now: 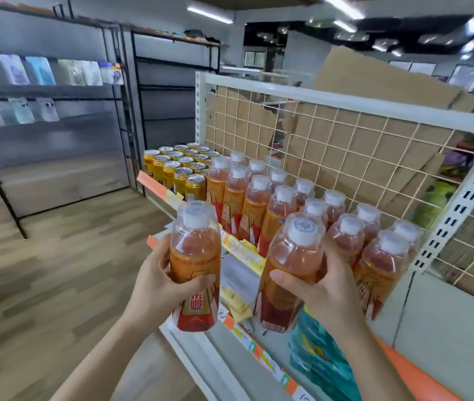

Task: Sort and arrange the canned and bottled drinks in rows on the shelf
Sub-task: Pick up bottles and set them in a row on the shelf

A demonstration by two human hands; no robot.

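The left hand (156, 280) is clasped round the label band of a bottle (195, 253), thumb across the front and fingers behind, holding it in the air just off the shelf's front edge. Beyond that grip, further up the shelf (237, 274), stand the gold cans (177, 169). To the right, the right hand (327, 287) grasps a second bottle (290, 256) below its shoulder, thumb in front. Its base hangs over the bare front strip of the shelf, and the standing rows of bottles (259, 204) lie just behind and to the right of the knuckles. The main risk, I judge, is on this right side. The back of the hand sits close to the nearest standing bottles, so a careless swing inward could knock one over and topple its neighbours down the row. The sleeves also look slick, so a slack hold might let either bottle slide. Both held bottles have their long axis near vertical, white caps up. The left one is almost upright, while the right one leans with its cap toward the rows.
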